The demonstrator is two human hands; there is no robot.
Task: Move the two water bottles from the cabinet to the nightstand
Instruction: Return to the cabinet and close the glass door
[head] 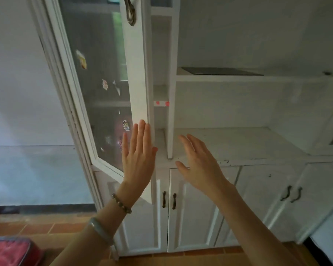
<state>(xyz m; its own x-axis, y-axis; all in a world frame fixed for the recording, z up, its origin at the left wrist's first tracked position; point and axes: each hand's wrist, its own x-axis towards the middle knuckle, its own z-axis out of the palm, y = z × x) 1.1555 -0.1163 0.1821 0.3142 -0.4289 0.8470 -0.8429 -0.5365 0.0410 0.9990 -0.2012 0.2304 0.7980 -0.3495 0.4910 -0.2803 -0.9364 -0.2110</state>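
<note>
Left hand (137,156) raised flat, fingers straight and together, palm turned away toward the glass door (96,83) of the white cabinet (200,208); fingertips against or just beside the door's white edge stile, grasping nothing. Two bracelets on that wrist: beaded bracelet (122,203) nearer the hand, pale bangle (100,230) farther down the forearm. Right hand (196,162) also released, fingers spread loosely, hovering apart from the left, in front of the cabinet's worktop (238,143), holding nothing.

Door swung outward, up and left of the left hand, with a dark curved handle (130,12) high above the fingertips. Several small stickers (126,125) on the glass, one just left of the left fingertips. Narrow open shelves behind the door edge, above and between the two hands, with a strip of red-dotted tape (161,103) on one shelf front. Dark flat slab (221,71) on a shelf up and right of the right hand. Pair of dark lower door handles (169,200) below, between the wrists. Red object (10,250) on the tiled floor, down and left of the left forearm.

Water bottles: cannot tell where; none clearly visible on the shelves or through the blurred glass.
</note>
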